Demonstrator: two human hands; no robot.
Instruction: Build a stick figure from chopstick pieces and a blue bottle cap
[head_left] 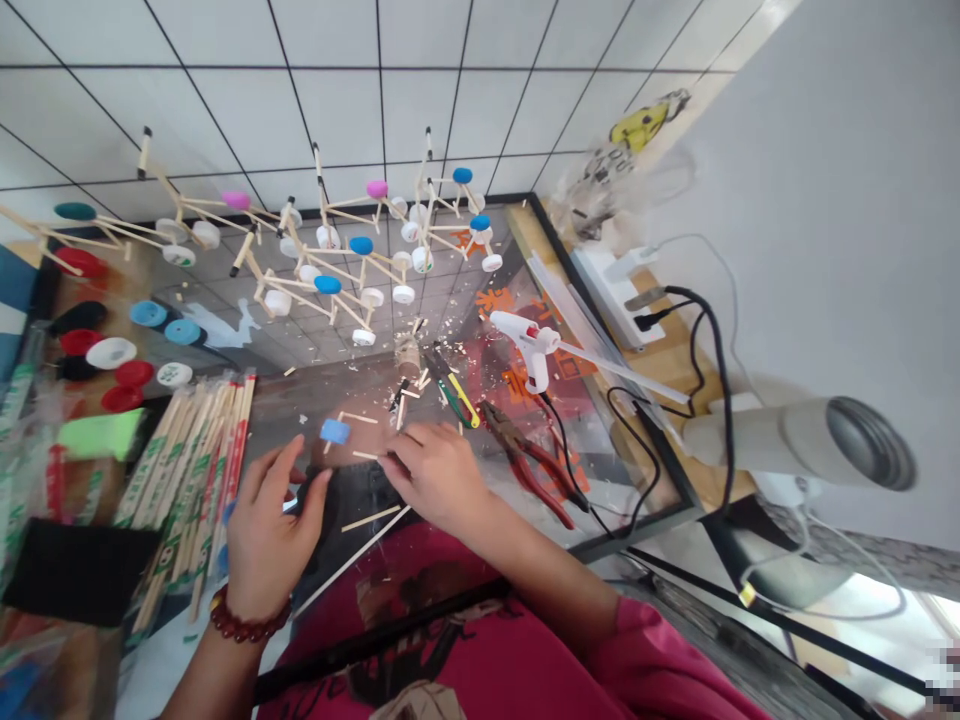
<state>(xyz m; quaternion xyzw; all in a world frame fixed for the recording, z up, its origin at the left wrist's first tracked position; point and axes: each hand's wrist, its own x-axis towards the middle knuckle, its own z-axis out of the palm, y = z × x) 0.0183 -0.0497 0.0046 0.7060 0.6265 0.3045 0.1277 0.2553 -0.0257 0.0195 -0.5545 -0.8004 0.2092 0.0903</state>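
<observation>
My left hand (271, 525), with a beaded bracelet, hovers over the glass table with thumb and fingers apart and nothing between them. Ahead of it lies a small blue block (334, 431) with thin sticks beside it. My right hand (439, 478) is to the right of the block, fingers curled together near the end of a short stick (366, 456); whatever its fingertips hold is hidden. A loose stick (371, 517) and a longer pale rod (352, 556) lie between me and the hands.
Small wheeled stick models (361, 246) stand at the back. Wrapped chopsticks (196, 480) and bottle caps (135, 374) lie left. Beyond my right hand are cutters (454, 395), red-handled pliers (529, 460), a white glue gun (529, 345) with a cord, and wood scraps. A power strip (619, 295) sits right.
</observation>
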